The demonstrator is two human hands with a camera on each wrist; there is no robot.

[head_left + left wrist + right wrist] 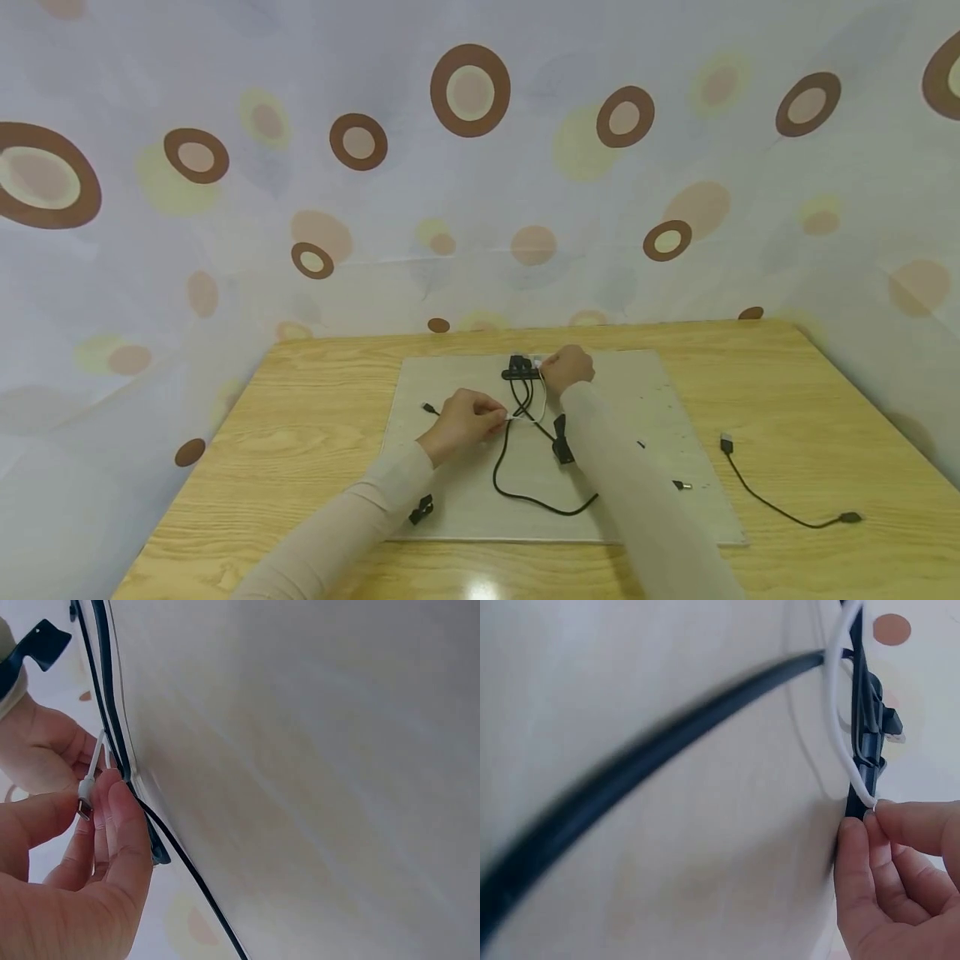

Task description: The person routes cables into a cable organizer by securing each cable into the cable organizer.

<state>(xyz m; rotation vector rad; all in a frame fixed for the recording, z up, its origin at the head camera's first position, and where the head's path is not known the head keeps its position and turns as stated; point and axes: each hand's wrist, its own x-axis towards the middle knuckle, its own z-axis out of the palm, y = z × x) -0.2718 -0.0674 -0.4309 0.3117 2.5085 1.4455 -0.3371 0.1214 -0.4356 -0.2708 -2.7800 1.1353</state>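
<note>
A white cable (543, 392) loops between my two hands. My left hand (463, 421) pinches its small metal-tipped connector (85, 796) between thumb and fingers, over the white board (465, 508). At the board's far side, my right hand (567, 369) pinches the cable's other end against a black strip (864, 780) that looks like a USB hub. My fingertips hide that plug, so how far it sits in cannot be told. Black plugs (517, 363) stand in the strip to the left of it, and their black cords run down across the board.
A thick black cord (525, 498) curves over the board under my right sleeve. Black strap-like pieces (562, 450) lie mid-board, another (422, 510) at its lower left. Small connectors (430, 407) show at the board's left. A short black USB cable (772, 504) lies on the wooden table (300, 417).
</note>
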